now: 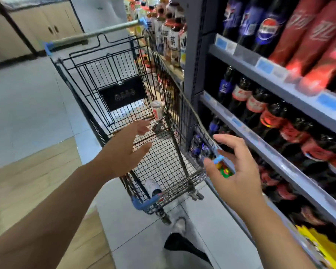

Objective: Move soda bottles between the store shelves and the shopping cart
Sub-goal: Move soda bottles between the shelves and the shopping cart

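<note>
- Bare skin shows on two arms that reach out from the bottom edge, with no sleeves.
- The left hand point(124, 150) is spread wide, fingers apart, and it holds nothing. It hangs over the near end of the shopping cart point(159, 164).
- The right hand point(235, 171) is also spread and empty, with its fingers curled a little. It is near the cart's corner and the front edge of a low shelf point(279, 164), and I cannot tell if it touches them.
- A shoe point(179, 225) and a dark trouser leg stand on the grey floor tiles point(17, 113) just under the cart's near end.
- The cart is black wire with blue corner pads and stands close beside the shelves.
- One bottle with a white label point(151, 187) lies under the near end of the basket.
- One more small bottle with a white cap point(157, 111) stands up inside the basket at the far end.
- On the right, soda bottles with red labels point(270, 117) and blue labels point(266, 28) fill the grey shelves in rows.
- Farther off, tea bottles point(173, 39) crowd a shelf past the cart's grey handle point(97, 34).
- Wooden cupboards point(47, 26) stand far back on the left.
</note>
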